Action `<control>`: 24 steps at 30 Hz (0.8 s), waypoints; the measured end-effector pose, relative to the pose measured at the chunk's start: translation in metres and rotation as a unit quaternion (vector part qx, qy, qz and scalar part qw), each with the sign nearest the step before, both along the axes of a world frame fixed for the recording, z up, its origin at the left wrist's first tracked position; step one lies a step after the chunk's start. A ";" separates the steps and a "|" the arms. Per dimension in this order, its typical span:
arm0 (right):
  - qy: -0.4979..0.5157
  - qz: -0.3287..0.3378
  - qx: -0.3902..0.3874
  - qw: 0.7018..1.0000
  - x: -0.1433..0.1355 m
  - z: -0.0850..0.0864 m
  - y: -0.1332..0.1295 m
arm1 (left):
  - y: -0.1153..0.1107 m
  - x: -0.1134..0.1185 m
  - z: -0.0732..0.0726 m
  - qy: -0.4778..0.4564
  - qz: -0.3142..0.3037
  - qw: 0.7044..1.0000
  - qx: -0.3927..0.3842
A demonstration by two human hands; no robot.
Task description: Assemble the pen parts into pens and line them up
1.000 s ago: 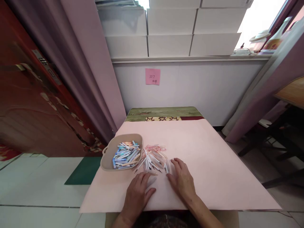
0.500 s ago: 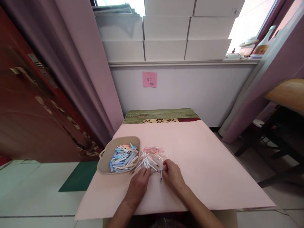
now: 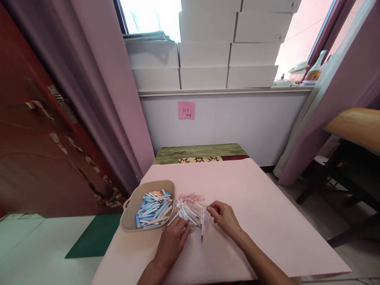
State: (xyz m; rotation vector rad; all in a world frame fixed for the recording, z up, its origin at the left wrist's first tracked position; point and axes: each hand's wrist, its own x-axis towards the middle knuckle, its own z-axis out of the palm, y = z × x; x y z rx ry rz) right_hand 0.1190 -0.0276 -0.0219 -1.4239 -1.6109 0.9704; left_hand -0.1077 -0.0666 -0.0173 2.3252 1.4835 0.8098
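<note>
A loose pile of white pen refills [image 3: 184, 211] lies on the pink table cover, mixed with clear and reddish plastic sleeves [image 3: 191, 197]. At the pile's near left edge rests my left hand [image 3: 173, 239], its fingers bent and the thumb a little apart from the index finger. My right hand [image 3: 225, 217] is on the pile's right side, thumb and index finger pinched at the edge of a clear plastic bag [image 3: 207, 215]. One refill with a dark tip [image 3: 202, 228] points toward me between the hands. Left of the pile stands a beige basket [image 3: 128, 217] holding many blue, white and orange pens [image 3: 156, 208].
Pink paper [image 3: 252, 221] covers most of the table, with a green patterned strip [image 3: 202, 150] at the far end. A pink note [image 3: 186, 110] is on the wall below stacked white boxes [image 3: 204, 77]. A wooden table [image 3: 356, 126] stands at right, a red door [image 3: 32, 158] at left.
My right hand has moved a little right, away from the refills. My left thumb and index finger have parted slightly. The camera view has tilted up.
</note>
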 end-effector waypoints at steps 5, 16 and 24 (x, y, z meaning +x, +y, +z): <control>0.043 -0.038 0.016 0.998 -0.009 0.052 0.023 | 0.027 0.030 0.059 -0.184 0.034 0.980 -0.065; 0.184 0.029 -0.033 0.982 -0.032 0.126 0.054 | 0.076 0.085 0.132 -0.422 0.038 0.877 -0.228; 0.173 0.040 -0.051 0.983 -0.032 0.145 0.058 | 0.088 0.089 0.146 -0.377 0.048 0.901 -0.208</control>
